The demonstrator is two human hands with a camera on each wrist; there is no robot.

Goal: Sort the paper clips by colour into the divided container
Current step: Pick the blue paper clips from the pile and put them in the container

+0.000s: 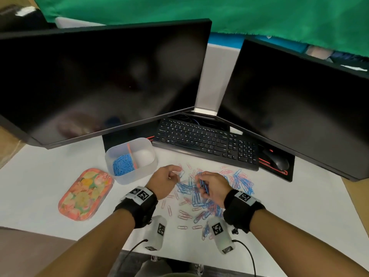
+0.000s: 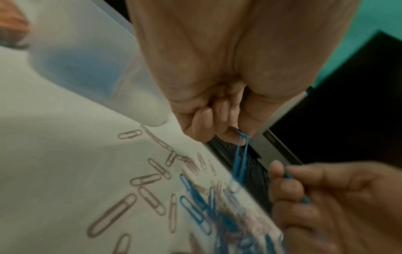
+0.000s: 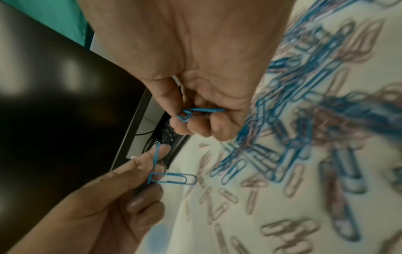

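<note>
A loose pile of blue and pink paper clips (image 1: 201,196) lies on the white desk in front of me. The translucent divided container (image 1: 148,167) stands left of the pile; blue clips (image 1: 122,165) fill its left compartment, and the right one looks bare. My left hand (image 1: 177,173) hovers between container and pile, pinching blue clips (image 2: 241,154) that dangle from thumb and fingertip. My right hand (image 1: 202,184) is over the pile's middle, its fingers curled round a blue clip (image 3: 201,111). The left hand's clips (image 3: 173,178) also show in the right wrist view.
A floral orange tin lid (image 1: 85,193) lies left of the container. A black keyboard (image 1: 205,142) and mouse (image 1: 278,160) sit behind the pile, under two dark monitors (image 1: 103,80). Two white marker blocks (image 1: 158,230) sit near the desk's front edge.
</note>
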